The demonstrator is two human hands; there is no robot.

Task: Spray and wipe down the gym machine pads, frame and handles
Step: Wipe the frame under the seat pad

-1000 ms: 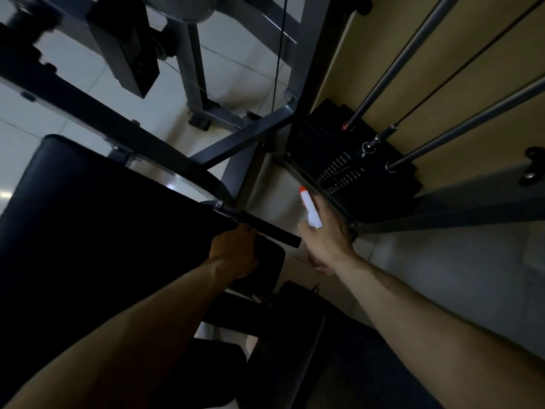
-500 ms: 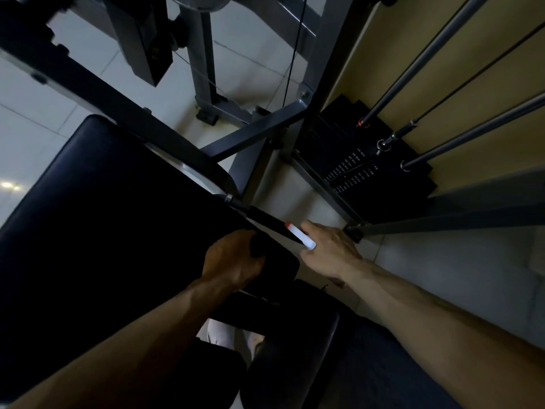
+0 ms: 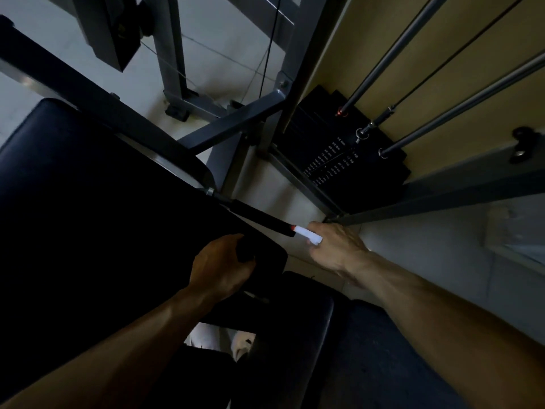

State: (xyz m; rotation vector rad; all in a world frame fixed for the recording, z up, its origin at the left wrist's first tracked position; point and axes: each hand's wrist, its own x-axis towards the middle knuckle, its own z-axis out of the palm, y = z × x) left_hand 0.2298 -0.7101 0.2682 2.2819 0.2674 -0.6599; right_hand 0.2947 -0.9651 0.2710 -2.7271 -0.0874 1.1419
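Observation:
A large black back pad (image 3: pixel 103 216) fills the left of the view. From its right edge a black-gripped handle (image 3: pixel 259 216) sticks out on a metal stub. My left hand (image 3: pixel 219 268) grips a dark cloth (image 3: pixel 245 251) against the pad's lower right corner. My right hand (image 3: pixel 336 249) holds a spray bottle (image 3: pixel 308 235); only its white nozzle with an orange tip shows. The tip points left and almost touches the end of the handle. The grey machine frame (image 3: pixel 233 125) runs behind the pad.
A black weight stack (image 3: pixel 339 160) with guide rods (image 3: pixel 398 54) stands against the yellow wall at the right. A second dark pad (image 3: pixel 295 335) lies below my hands. White shoes (image 3: pixel 240 345) show on the tiled floor beneath.
The spray nozzle has swung from pointing up to pointing left at the handle's end. My left hand has slid down from the handle to the pad's corner. The view shifted slightly.

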